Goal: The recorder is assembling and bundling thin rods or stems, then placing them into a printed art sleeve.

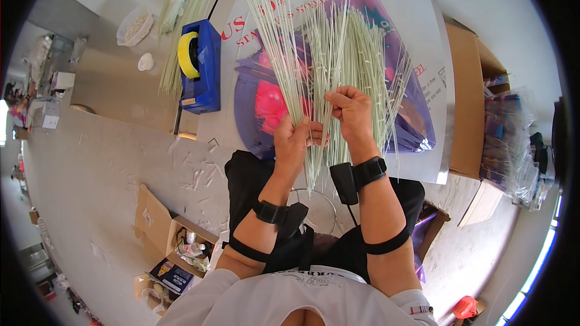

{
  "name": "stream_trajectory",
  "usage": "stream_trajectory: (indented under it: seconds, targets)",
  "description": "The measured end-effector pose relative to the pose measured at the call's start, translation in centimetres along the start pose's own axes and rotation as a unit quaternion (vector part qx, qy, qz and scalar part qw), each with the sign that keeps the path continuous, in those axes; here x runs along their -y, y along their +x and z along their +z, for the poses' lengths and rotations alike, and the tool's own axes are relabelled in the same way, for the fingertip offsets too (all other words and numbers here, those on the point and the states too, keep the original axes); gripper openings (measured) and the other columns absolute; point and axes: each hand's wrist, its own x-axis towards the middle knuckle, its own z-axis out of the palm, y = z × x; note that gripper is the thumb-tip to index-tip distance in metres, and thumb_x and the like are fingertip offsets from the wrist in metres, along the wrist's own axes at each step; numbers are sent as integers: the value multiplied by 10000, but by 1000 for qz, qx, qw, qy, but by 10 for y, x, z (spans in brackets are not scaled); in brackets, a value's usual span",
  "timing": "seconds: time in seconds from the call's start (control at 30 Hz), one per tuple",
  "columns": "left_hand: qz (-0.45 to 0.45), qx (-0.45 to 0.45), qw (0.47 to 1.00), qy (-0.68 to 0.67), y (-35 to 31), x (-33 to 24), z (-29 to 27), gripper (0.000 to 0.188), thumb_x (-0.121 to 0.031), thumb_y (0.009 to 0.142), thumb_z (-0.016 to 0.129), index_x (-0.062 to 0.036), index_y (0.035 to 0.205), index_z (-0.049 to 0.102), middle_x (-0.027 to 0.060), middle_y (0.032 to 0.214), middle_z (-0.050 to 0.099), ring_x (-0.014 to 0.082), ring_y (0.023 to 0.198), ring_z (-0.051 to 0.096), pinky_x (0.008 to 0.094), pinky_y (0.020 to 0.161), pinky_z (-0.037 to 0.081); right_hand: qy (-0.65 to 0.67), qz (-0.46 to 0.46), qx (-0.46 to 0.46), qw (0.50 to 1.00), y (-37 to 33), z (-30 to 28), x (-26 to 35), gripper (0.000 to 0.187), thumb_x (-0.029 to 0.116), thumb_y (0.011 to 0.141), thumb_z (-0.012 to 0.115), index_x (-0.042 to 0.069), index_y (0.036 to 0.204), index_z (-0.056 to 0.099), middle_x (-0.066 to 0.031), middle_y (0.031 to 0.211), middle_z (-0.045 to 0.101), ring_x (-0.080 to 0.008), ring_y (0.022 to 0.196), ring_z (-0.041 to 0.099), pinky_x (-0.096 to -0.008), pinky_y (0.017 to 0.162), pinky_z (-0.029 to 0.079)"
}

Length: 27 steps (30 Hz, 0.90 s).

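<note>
A thin bunch of long pale-green rods (277,48) fans upward from my left hand (295,139), whose fingers are closed round its lower part. My right hand (350,108) is just to the right, thumb and forefinger pinched on a few more of the thin rods (326,48). Under and beyond it lies a thick pile of the same rods (362,54), some with small whitish bits along them. The pile rests on purple translucent bags (248,78) with bright pink shapes (270,99), spread on the metal-topped table (226,127).
A blue tape dispenser (208,72) with yellow tape stands at the table's left. Beyond it are another rod bundle (178,0) and a white basket (135,26). A cardboard box (465,96) adjoins the right edge; an open carton (169,235) and white scraps (196,178) lie on the floor.
</note>
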Motion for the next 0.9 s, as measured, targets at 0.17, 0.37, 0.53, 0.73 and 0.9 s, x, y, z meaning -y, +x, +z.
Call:
stream_trajectory:
  seconds: [0.17, 0.37, 0.53, 0.73, 0.9]
  targets:
    - [6, 4, 1000, 19, 5, 0, 0, 194, -169, 954, 425, 19, 999, 449, 166, 812, 608, 219, 669, 639, 312, 568, 537, -34, -5, -12, 999, 4, -8, 5, 119, -2, 671, 701, 6, 667, 583, 3, 576, 514, -64, 484, 441, -203, 434, 326]
    - [4, -6, 999, 32, 6, 0, -1, 167, -158, 948, 435, 3, 934, 479, 167, 815, 620, 221, 672, 638, 319, 594, 543, -56, -3, -30, 998, 8, -14, 5, 116, -24, 664, 692, -6, 642, 580, -3, 531, 497, -71, 445, 425, -220, 407, 306]
    - [19, -7, 999, 36, 8, 4, -3, 160, -153, 940, 463, 2, 950, 503, 138, 835, 627, 198, 727, 636, 315, 639, 542, -53, 0, -40, 998, 8, -16, 6, 125, -40, 668, 682, -7, 625, 569, -7, 532, 500, -77, 445, 431, -228, 396, 303]
    - [113, -42, 972, 203, 12, 7, -8, 115, -130, 907, 535, -19, 878, 538, 6, 718, 554, 65, 609, 509, 216, 536, 422, -69, -4, -62, 996, 6, -16, 8, 135, -30, 678, 681, -9, 621, 561, -12, 540, 504, -84, 445, 432, -226, 407, 319]
    - [94, -41, 980, 172, 10, 5, -7, 113, -119, 903, 531, -24, 843, 542, -3, 696, 536, 46, 585, 469, 204, 518, 393, -36, 3, -67, 997, 4, -15, 8, 120, -34, 686, 682, -14, 648, 570, -13, 551, 502, -81, 449, 432, -216, 408, 323]
